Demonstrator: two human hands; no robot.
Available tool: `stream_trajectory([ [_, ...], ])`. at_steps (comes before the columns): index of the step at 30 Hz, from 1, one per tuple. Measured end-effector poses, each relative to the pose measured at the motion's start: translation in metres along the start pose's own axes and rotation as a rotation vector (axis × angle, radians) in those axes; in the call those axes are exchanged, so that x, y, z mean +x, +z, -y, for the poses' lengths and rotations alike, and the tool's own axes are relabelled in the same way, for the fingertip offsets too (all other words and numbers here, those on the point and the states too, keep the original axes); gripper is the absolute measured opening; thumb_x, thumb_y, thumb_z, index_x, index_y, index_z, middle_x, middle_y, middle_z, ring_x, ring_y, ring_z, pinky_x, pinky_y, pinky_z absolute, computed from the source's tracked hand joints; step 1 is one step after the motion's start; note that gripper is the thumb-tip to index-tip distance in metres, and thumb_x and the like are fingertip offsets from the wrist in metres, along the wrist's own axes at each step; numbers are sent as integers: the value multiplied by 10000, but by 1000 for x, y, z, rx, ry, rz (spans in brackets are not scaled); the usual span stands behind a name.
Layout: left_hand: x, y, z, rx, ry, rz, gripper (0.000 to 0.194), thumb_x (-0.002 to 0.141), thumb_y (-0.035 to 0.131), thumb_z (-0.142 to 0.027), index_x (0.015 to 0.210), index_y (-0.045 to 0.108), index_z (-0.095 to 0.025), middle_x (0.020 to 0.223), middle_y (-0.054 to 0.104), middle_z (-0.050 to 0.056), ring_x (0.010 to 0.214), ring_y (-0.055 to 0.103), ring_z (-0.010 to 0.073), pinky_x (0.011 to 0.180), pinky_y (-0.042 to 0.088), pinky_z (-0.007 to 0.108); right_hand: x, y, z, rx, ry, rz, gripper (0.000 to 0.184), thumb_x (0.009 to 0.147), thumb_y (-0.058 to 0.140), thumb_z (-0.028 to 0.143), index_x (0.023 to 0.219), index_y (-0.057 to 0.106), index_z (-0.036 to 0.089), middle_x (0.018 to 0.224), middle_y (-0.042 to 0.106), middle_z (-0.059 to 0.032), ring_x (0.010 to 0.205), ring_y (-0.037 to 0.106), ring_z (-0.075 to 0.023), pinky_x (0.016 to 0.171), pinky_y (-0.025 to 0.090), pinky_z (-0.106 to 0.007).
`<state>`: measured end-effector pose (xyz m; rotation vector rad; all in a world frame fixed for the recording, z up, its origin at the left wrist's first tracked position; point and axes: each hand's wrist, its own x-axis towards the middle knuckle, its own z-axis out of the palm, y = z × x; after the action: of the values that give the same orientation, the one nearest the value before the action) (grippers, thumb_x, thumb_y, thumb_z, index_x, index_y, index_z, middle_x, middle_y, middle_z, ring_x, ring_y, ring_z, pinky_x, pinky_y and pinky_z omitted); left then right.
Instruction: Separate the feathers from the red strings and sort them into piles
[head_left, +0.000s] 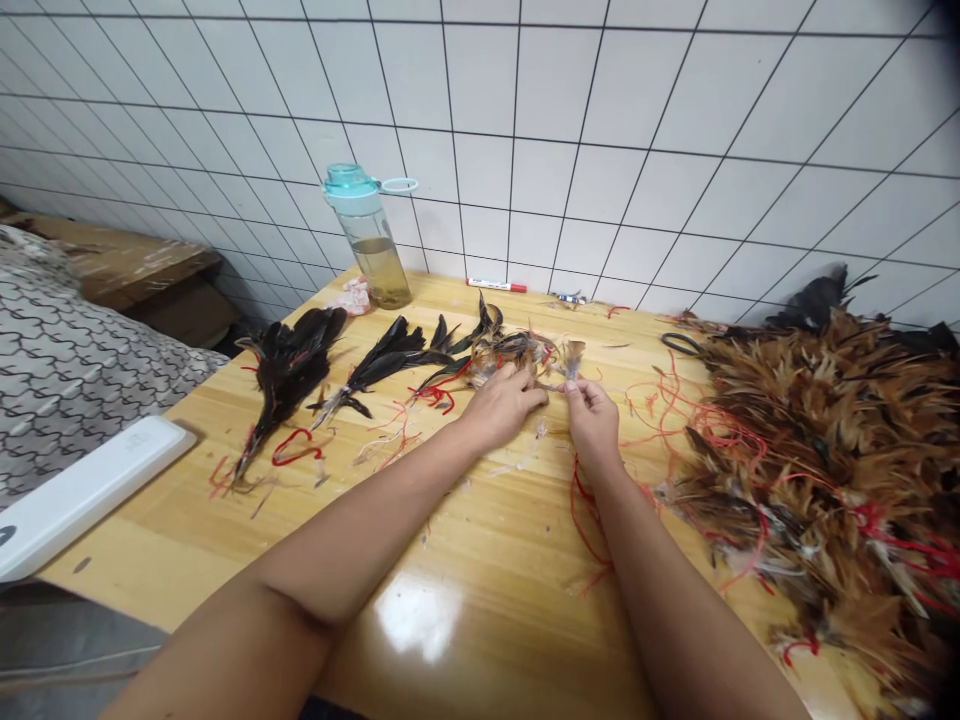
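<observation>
My right hand pinches a small greyish-brown feather between thumb and fingers, its tip pointing up. Just to the left, my left hand is bent over a small heap of loose brown feathers, touching it. Its fingers are curled together, and whatever is between them is hidden. Left of the heap lie black feathers with pale quills. Farther left is a larger bunch of black feathers, stems toward me. Short pieces of red string lie between these feathers and my left hand.
A large pile of brown feathers with red strings covers the table's right side. Black-handled scissors rest against it. A bottle and a red-capped marker are by the tiled wall. A white device overlaps the left edge.
</observation>
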<state>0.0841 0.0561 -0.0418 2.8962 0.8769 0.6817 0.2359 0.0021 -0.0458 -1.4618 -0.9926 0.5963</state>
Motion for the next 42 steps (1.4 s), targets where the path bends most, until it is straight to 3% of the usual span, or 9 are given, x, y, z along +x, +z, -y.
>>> stream_trajectory([
  [6,0,-5,0,-82,-40,24,178,906,455,-184,841,621,-181,957,587,73,905,433,206,806,377,338,-1,1,-6,-50,-6,46,303,764,538,467,759,646,183,675,632,-23,651,531,-175,658,416,-301],
  [12,4,-17,-1,-456,-115,-163,107,907,435,-186,868,534,-178,997,631,53,971,512,171,904,388,321,0,1,-9,-89,-14,48,318,765,525,483,741,641,187,653,614,-18,625,514,-167,630,406,-292],
  [19,5,-18,-6,-596,-225,-134,81,872,474,-192,863,551,-169,785,613,-5,721,534,111,722,410,239,-1,1,-5,-95,-26,78,288,759,534,458,728,641,192,609,586,4,577,490,-150,578,388,-274],
  [26,4,-17,3,-532,-248,-137,45,829,572,-208,850,551,-174,711,591,-32,633,503,95,628,379,215,-3,2,-10,-136,-128,182,277,792,547,450,732,646,198,588,573,16,540,478,-134,552,381,-268],
  [33,4,-25,4,-398,-142,-90,24,849,529,-163,829,527,-177,767,608,-3,689,521,114,652,365,232,0,3,-19,-246,-202,220,275,818,535,435,794,681,204,677,638,-21,615,530,-164,602,410,-289],
  [42,4,-20,8,-301,-56,-62,64,857,483,-146,822,521,-183,794,599,20,757,537,148,704,384,262,2,2,-17,-319,-300,224,227,815,535,371,764,697,220,734,657,-48,696,572,-196,678,429,-326],
])
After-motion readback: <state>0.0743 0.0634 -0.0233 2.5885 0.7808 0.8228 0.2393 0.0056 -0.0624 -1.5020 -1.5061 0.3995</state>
